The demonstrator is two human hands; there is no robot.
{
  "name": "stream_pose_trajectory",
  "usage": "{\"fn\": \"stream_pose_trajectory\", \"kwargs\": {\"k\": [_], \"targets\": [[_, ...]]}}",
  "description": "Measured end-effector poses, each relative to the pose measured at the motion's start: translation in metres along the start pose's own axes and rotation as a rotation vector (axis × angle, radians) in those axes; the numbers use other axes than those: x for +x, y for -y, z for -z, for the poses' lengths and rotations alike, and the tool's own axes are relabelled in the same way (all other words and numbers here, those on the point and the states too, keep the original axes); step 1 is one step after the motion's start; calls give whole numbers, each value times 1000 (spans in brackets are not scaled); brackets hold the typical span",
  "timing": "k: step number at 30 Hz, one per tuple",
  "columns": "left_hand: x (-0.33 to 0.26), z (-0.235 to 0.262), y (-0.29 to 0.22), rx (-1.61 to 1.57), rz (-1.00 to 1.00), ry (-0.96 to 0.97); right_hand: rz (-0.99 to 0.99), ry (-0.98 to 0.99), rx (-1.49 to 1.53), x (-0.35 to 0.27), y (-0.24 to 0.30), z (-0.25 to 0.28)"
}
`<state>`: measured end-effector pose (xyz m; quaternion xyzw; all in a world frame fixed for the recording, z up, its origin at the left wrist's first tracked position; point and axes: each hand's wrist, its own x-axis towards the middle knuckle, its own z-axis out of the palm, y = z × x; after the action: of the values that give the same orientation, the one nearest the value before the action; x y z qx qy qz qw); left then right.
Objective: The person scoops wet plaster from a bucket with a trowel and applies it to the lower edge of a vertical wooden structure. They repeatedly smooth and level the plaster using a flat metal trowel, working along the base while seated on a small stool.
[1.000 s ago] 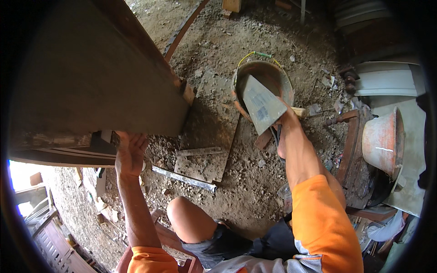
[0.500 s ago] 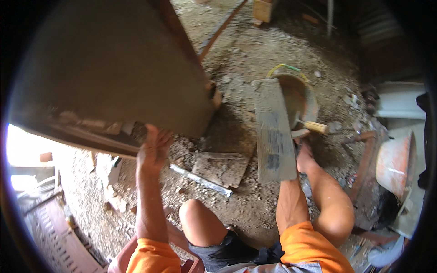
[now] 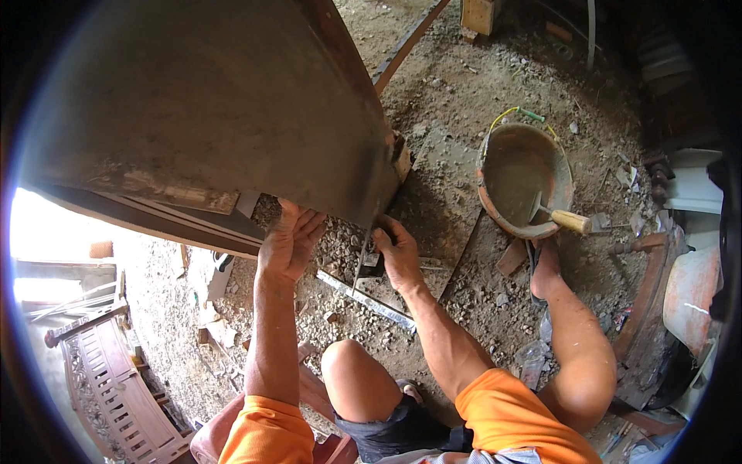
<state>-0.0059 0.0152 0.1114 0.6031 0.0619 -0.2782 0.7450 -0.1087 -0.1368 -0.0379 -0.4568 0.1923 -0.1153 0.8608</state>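
Note:
A large grey slab-like piece with a cement-smeared face [image 3: 209,108] fills the upper left. My left hand [image 3: 290,241] is at its lower edge, palm turned up and fingers stretched out; the fingertips reach the edge, and I cannot tell how firmly they touch. Close to the slab's lower right corner, my right hand [image 3: 399,259] is closed around a plastering float [image 3: 362,259]. The float now shows only as a thin edge, tilted up against the slab; its grip is hidden by my hand.
A bucket [image 3: 485,189] of grey wet mix stands at the right, a wooden-handled trowel [image 3: 570,221] resting in it. A mortar-flecked metal strip [image 3: 367,300] and a flat board [image 3: 452,224] lie on gravelly ground. Carved wooden furniture [image 3: 116,394] is at lower left.
My right hand has swung the float from beside the bucket leftward to the slab, turning it from face-up to edge-on. The left hand stays at the slab's lower edge, its palm now more visible.

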Motion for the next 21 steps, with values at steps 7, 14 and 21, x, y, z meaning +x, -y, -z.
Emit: {"fn": "stream_pose_trajectory", "kwargs": {"k": [7, 14, 21], "targets": [[1, 1, 4, 13, -22, 8, 77, -49, -368, -27, -21, -31], [1, 0, 1, -4, -21, 0, -277, -157, 310, -42, -44, -22], [3, 5, 1, -31, -9, 55, -139, -63, 202, -7, 4, -46]]}}
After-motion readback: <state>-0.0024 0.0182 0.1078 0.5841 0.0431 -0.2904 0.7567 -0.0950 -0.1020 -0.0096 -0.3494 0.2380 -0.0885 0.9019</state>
